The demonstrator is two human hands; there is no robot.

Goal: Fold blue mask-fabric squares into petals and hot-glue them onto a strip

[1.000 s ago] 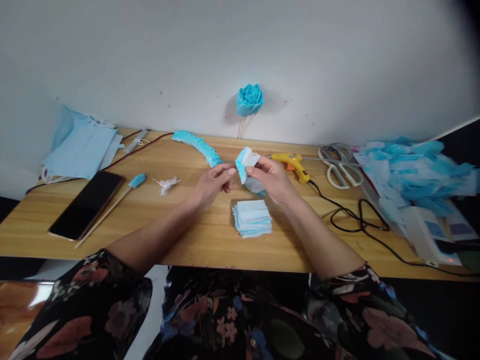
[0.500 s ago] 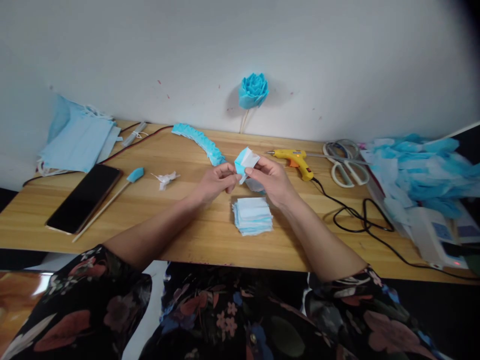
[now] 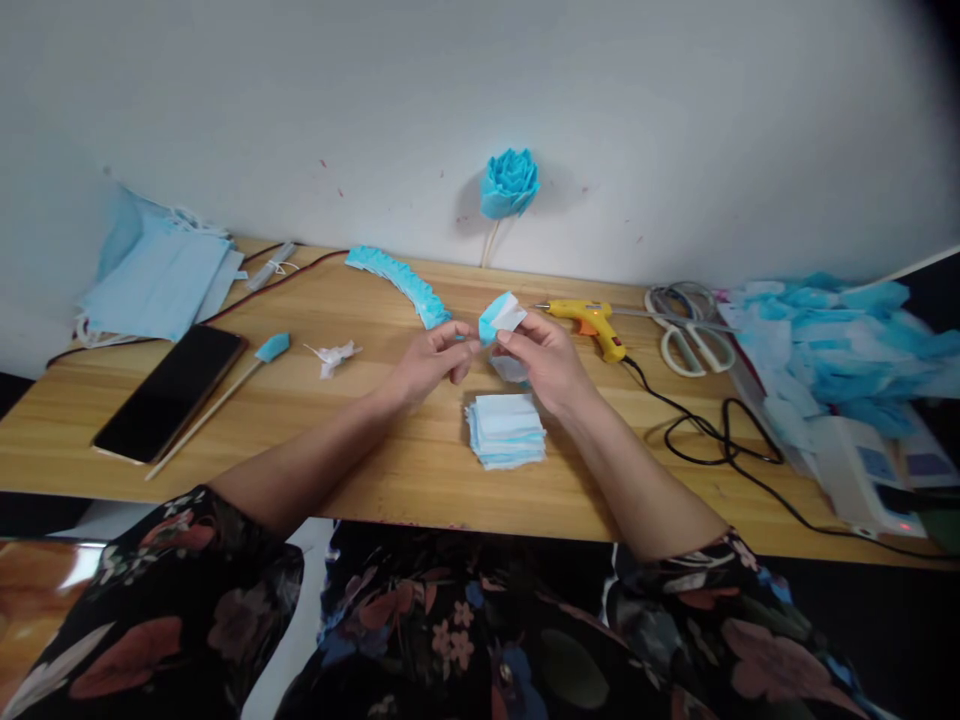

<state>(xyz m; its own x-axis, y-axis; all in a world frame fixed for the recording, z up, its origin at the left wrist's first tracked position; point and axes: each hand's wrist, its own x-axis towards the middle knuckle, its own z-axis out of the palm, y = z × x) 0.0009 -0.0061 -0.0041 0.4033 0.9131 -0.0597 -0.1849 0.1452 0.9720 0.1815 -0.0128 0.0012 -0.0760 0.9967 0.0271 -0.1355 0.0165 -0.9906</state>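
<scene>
A small folded piece of blue-and-white mask fabric (image 3: 501,314) is raised above the middle of the table. My right hand (image 3: 546,358) pinches its right side between thumb and fingers. At the lower left edge of the piece, my left hand (image 3: 435,358) has thumb and forefinger closed together on the fabric. Just below lies a stack of cut fabric squares (image 3: 507,430), white on top with blue layers. Beyond my left hand, a curved row of folded blue pieces (image 3: 401,283) overlaps along the table. Part of another pale piece (image 3: 510,369) shows under my right hand.
A yellow glue gun (image 3: 589,320), its black cord and white-handled scissors (image 3: 694,348) lie at right, beside heaped blue scraps (image 3: 840,340). Left are face masks (image 3: 154,280), a phone (image 3: 171,393) and a blue-tipped stick (image 3: 225,400). A blue fabric flower (image 3: 510,185) leans at the wall.
The folded piece has shifted slightly right and turned a little in my fingers. My left fingertips have drawn closer together at its edge. Other things stay in place.
</scene>
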